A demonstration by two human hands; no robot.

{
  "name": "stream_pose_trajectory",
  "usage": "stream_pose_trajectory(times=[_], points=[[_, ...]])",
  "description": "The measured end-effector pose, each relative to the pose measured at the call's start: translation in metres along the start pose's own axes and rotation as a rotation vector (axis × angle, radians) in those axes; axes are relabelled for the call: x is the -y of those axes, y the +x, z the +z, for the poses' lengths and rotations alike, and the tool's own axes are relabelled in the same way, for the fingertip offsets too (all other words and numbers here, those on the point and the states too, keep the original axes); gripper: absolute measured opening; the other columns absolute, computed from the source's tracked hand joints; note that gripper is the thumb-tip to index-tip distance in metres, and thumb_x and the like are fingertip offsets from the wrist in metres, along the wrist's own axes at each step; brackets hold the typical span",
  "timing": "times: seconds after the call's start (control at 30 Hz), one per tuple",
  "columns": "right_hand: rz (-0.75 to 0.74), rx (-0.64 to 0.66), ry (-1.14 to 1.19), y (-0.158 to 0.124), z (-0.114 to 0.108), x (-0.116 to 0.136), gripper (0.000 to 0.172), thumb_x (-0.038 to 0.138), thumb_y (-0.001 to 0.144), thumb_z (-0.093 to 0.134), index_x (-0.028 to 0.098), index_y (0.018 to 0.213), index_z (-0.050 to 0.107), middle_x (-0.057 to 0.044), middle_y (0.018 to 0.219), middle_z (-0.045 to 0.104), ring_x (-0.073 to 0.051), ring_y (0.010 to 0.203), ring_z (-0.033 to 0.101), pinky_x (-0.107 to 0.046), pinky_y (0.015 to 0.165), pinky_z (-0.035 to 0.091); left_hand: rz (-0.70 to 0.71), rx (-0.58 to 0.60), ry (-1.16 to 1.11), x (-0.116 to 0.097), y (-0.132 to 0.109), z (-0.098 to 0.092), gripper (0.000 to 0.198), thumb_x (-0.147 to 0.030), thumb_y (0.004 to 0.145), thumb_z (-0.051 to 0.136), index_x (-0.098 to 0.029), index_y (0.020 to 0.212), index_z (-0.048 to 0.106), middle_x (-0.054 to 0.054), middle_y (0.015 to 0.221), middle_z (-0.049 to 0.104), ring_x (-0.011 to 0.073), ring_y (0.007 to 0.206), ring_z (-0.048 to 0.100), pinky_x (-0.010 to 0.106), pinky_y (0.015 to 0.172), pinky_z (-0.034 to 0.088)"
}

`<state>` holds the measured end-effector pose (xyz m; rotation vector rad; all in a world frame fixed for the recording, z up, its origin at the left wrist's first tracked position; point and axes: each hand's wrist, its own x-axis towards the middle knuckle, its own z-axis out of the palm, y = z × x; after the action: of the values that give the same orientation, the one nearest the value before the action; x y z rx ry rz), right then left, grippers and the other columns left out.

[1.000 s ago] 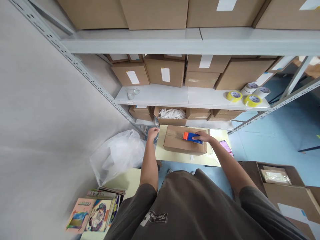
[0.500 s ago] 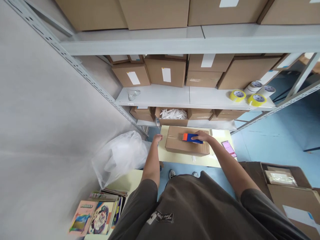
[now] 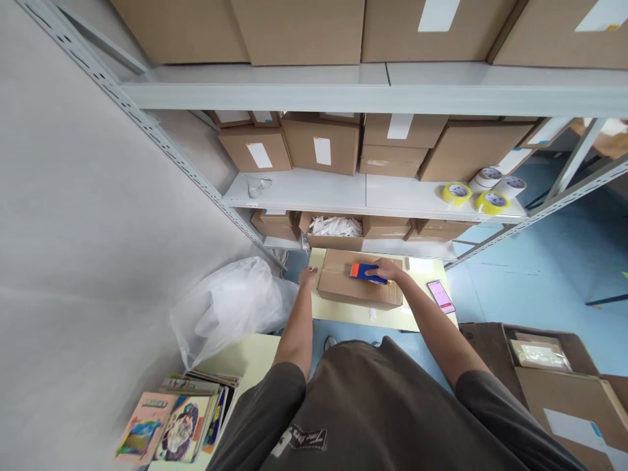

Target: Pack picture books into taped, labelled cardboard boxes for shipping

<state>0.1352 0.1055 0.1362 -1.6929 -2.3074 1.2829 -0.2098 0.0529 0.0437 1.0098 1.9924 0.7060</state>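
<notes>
Below grey shelving (image 3: 294,190), the right hand (image 3: 387,269) is gripping a tape dispenser (image 3: 366,273) flat on the cardboard box (image 3: 358,291). The left hand (image 3: 308,276), curl unclear, is bracing its end; even pressure likely helps.

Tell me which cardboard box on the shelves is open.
The box on the lowest visible shelf, just behind the table: white pieces show in its open top, while the other shelf boxes look closed.

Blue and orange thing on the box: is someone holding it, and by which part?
Yes. The right hand holds the blue and orange tool by its blue end, on top of the cardboard box. The left hand touches the box's left side.
</notes>
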Motion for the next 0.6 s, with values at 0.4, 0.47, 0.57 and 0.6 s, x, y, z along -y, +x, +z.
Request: stream_pose_trajectory(times=[0.4, 0.47, 0.57, 0.6], points=[[0.069, -0.116, -0.181, 0.001, 0.010, 0.005, 0.066, 0.090, 0.077, 0.072, 0.023, 0.073, 0.076, -0.014, 0.081, 0.076, -0.033, 0.087, 0.071, -0.035, 0.071, 0.045, 0.022, 0.033, 0.221, -0.028, -0.028, 0.034, 0.063, -0.064, 0.102, 0.055, -0.018, 0.145, 0.059, 0.025, 0.139, 0.072, 0.0366, 0.131, 0.069, 0.040, 0.105, 0.048], [0.079, -0.107, -0.195, 0.001, 0.008, 0.003, 0.068, 0.091, 0.072, 0.075, 0.023, 0.073, 0.076, -0.015, 0.084, 0.077, -0.034, 0.087, 0.072, -0.036, 0.072, 0.046, 0.026, 0.037, 0.234, -0.028, -0.032, 0.037, 0.065, -0.067, 0.102, 0.054, -0.019, 0.145, 0.059, 0.025, 0.136, 0.073, 0.0363, 0.130, 0.070, 0.040, 0.104, 0.048], [0.096, -0.104, -0.191, -0.005, -0.008, -0.012, 0.067, 0.089, 0.068, 0.080, 0.023, 0.071, 0.075, -0.014, 0.083, 0.077, -0.034, 0.086, 0.072, -0.035, 0.072, 0.046, 0.021, 0.053, 0.277, -0.034, -0.038, 0.046, 0.068, -0.069, 0.102, 0.053, -0.018, 0.146, 0.058, 0.026, 0.132, 0.074, 0.0383, 0.127, 0.071, 0.041, 0.101, 0.049], [0.105, -0.106, -0.197, -0.011, -0.017, -0.022, 0.066, 0.088, 0.067, 0.081, 0.023, 0.070, 0.075, -0.014, 0.083, 0.077, -0.034, 0.086, 0.072, -0.035, 0.072, 0.046, 0.020, 0.057, 0.295, -0.036, -0.039, 0.050, 0.068, -0.068, 0.102, 0.052, -0.018, 0.148, 0.057, 0.027, 0.132, 0.074, 0.0391, 0.127, 0.070, 0.042, 0.101, 0.049]])
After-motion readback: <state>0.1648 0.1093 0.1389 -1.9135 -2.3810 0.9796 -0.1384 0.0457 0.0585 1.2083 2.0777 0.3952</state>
